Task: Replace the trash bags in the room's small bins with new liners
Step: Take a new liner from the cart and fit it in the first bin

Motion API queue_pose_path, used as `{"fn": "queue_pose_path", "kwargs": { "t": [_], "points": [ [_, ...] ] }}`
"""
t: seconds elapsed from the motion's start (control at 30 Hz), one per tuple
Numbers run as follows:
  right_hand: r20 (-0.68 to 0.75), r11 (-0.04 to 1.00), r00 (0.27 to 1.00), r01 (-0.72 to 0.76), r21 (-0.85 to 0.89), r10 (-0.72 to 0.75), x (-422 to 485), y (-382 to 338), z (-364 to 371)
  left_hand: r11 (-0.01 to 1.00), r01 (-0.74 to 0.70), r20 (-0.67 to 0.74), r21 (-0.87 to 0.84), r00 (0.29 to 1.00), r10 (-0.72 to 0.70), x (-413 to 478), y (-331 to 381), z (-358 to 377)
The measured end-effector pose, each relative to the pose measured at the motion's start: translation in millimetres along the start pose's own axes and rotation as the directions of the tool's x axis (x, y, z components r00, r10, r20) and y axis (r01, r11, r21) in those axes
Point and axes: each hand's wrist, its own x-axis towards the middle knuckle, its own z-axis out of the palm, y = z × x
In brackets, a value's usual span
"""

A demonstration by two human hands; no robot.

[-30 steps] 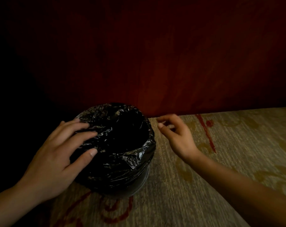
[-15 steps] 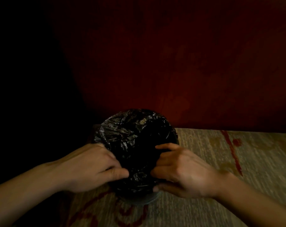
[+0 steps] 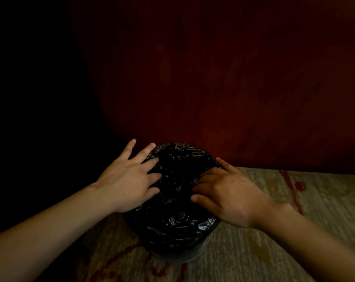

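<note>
**Hand pose.** Both forearms enter from the near edge and converge on the small bin (image 3: 189,255), which stands on the carpet (image 3: 274,251).

- The left hand (image 3: 129,180) lies back-up on the left-far part of the black liner (image 3: 176,220). It is open, with straight, spread fingers (image 3: 155,160) pressing flat on the plastic. The little finger reaches past the bin's left-far edge, over the shadow.
- The right hand (image 3: 231,194) lies back-up on the right part of the liner. It is open too. Its fingers point left and are slightly bent, with the tips resting on the crumpled plastic. The thumb lies along the near side and the little finger points toward the far rim. No plastic is seen pinched in either hand.
- The fingertips of the two hands face each other across the mouth of the bin, near but apart.

**Task item.** The liner covers the mouth of the bin and is folded down over the outer wall. Only a narrow grey band of the bin shows at the near bottom edge.

**Edges and clearance.**

- Far: the bin stands close to the foot of the dark red wall (image 3: 213,78).
- Left: deep shadow; the contents cannot be made out.
- Right: open carpet with red pattern lines runs to the frame edge.
- Near: carpet shows between the two forearms.
</note>
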Motion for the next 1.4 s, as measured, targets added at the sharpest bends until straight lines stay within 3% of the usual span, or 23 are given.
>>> {"fn": "queue_pose_path", "kwargs": {
  "t": [0.07, 0.13, 0.27, 0.4, 0.5, 0.6, 0.7, 0.83, 1.03, 1.17, 1.4],
  "points": [
    [-0.094, 1.000, 0.996, 0.006, 0.013, -0.005, 0, 1, -2, 0.999, -0.014, -0.163, -0.034, 0.987, 0.008, -8, -4, 0],
    [-0.173, 1.000, 0.985, 0.013, -0.005, -0.014, 2, 0, -8, 0.993, -0.020, -0.201, -0.114, 0.980, -0.003, -16, -6, 0],
    [-0.067, 0.992, 0.998, 0.012, -0.129, -0.021, 23, -3, -23, 0.985, -0.051, -0.109, -0.165, 0.993, 0.033, -25, 4, 2],
    [0.068, 0.979, 0.995, -0.060, -0.197, 0.075, 39, 8, -26, 0.986, 0.041, 0.068, -0.162, 0.997, -0.031, -26, 2, 5],
    [0.084, 0.978, 0.992, -0.077, -0.194, 0.095, 37, 12, -24, 0.983, 0.013, -0.019, -0.183, 1.000, -0.017, -27, 1, 7],
    [-0.054, 0.993, 0.999, -0.009, -0.118, 0.003, 25, 8, -21, 0.974, -0.038, -0.142, -0.224, 0.990, 0.006, -32, 2, 3],
    [0.017, 0.992, 0.994, 0.109, -0.068, -0.108, 11, 2, -22, 0.935, -0.046, -0.035, -0.351, 0.999, 0.036, -38, 4, -1],
    [0.189, 0.997, 0.982, 0.034, -0.070, -0.020, 10, 0, -24, 0.960, -0.034, 0.127, -0.277, 0.989, 0.071, -39, 3, 3],
    [0.014, 0.993, 0.993, 0.118, 0.013, -0.118, -4, -19, -21, 0.933, 0.017, 0.067, -0.359, 0.998, 0.008, -44, 9, -1],
    [0.098, 0.988, 0.985, 0.138, 0.066, -0.144, -9, -34, -10, 0.936, 0.042, 0.165, -0.351, 0.986, 0.018, -44, 21, 2],
    [0.150, 0.960, 0.949, 0.280, 0.015, -0.279, -13, -25, -13, 0.943, -0.039, 0.157, -0.332, 0.983, 0.096, -47, 17, 2]
  ]
}}
